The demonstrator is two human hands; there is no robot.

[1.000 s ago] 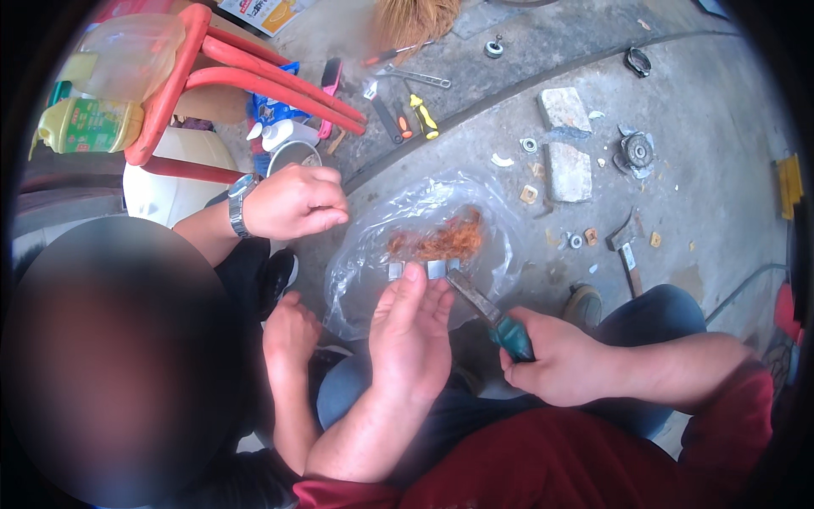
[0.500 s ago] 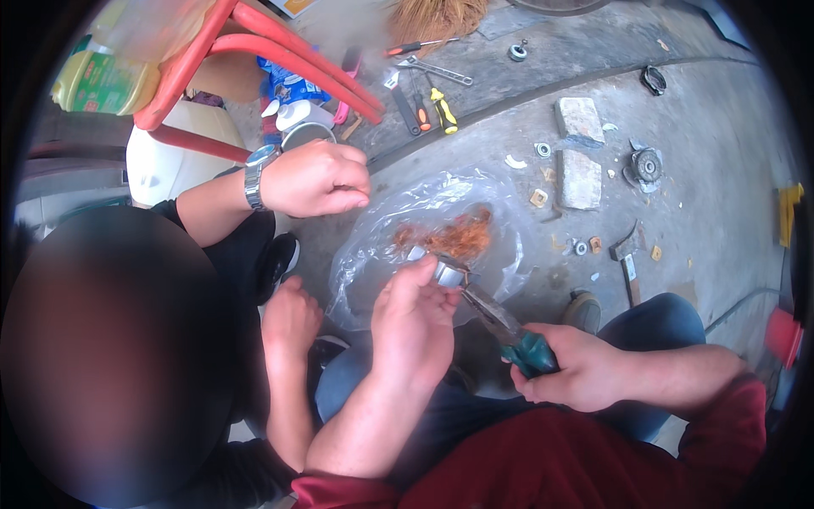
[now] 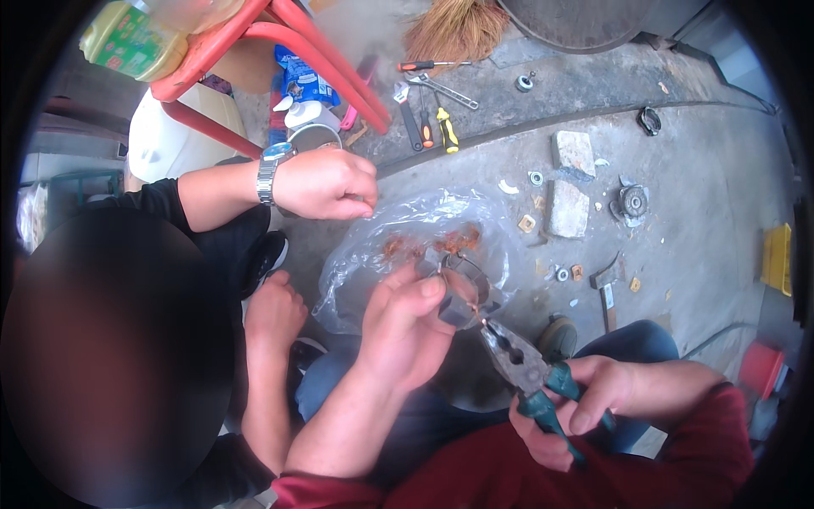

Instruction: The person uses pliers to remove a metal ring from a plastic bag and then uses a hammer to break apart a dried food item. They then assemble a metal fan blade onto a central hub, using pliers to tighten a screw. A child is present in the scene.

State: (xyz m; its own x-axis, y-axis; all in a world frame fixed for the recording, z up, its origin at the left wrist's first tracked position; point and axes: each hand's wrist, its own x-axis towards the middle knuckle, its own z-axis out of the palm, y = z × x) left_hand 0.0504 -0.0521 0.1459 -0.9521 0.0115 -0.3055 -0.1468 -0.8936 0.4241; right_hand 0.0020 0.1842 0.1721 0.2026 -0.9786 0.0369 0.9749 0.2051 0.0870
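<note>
My left hand (image 3: 407,322) is closed, its thumb and fingers gripping a silvery ring-shaped metal part (image 3: 480,282) with a coppery bit at its lower edge. My right hand (image 3: 604,392) wraps round the green handles of combination pliers (image 3: 519,360). The plier jaws point up at the coppery bit; whether they touch it I cannot tell. Below the metal part, a clear plastic bag (image 3: 339,284) lies spread on the floor, with reddish-brown wire scraps (image 3: 459,239) on it.
A co-worker's watch-wearing hand (image 3: 326,182) hovers left of the bag; their other hand (image 3: 275,310) rests lower. Wrenches and screwdrivers (image 3: 447,131) lie beyond. Rightward are two blocks (image 3: 568,208), a hammer (image 3: 607,293) and small metal parts. A red stool (image 3: 322,68) stands far left.
The pliers have drawn down from the metal part and their handles have spread. The metal part has turned, so its round opening now shows.
</note>
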